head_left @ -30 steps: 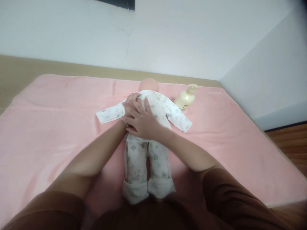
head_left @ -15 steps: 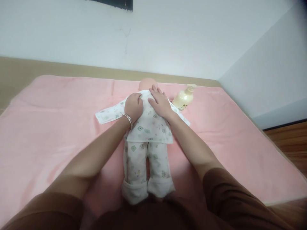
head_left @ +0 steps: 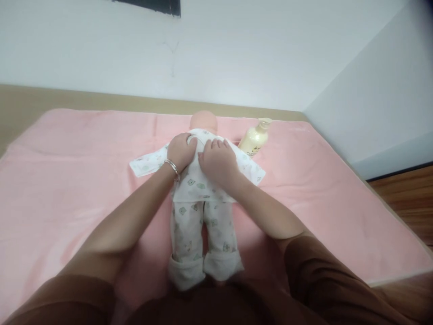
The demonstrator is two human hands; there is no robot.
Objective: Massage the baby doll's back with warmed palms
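Observation:
A baby doll lies stretched out in front of me, its bald head [head_left: 204, 121] at the far end, with no face showing. It wears a white printed shirt [head_left: 198, 183] and matching trousers [head_left: 187, 225] with turned-up cuffs. My left hand [head_left: 181, 151], with a bangle [head_left: 173, 168] at the wrist, is closed around the doll's upper left side, its thumb lying on the cloth. Beside it, my right hand [head_left: 219, 162] rests on the upper right of the shirt with bent fingers, the tips pressed into the cloth. Both sleeves spread outward.
A pink blanket [head_left: 84, 180] lies under the doll. Right of the doll's shoulder stands a pale yellow pump bottle [head_left: 255, 139]. White walls [head_left: 237, 54] rise behind and at the right, and wooden flooring [head_left: 402, 194] shows at the right edge.
My right hand has slid down from the doll's shoulder, and its outstretched fingers have curled in. The left hand stays in place on the doll. The view has shifted slightly.

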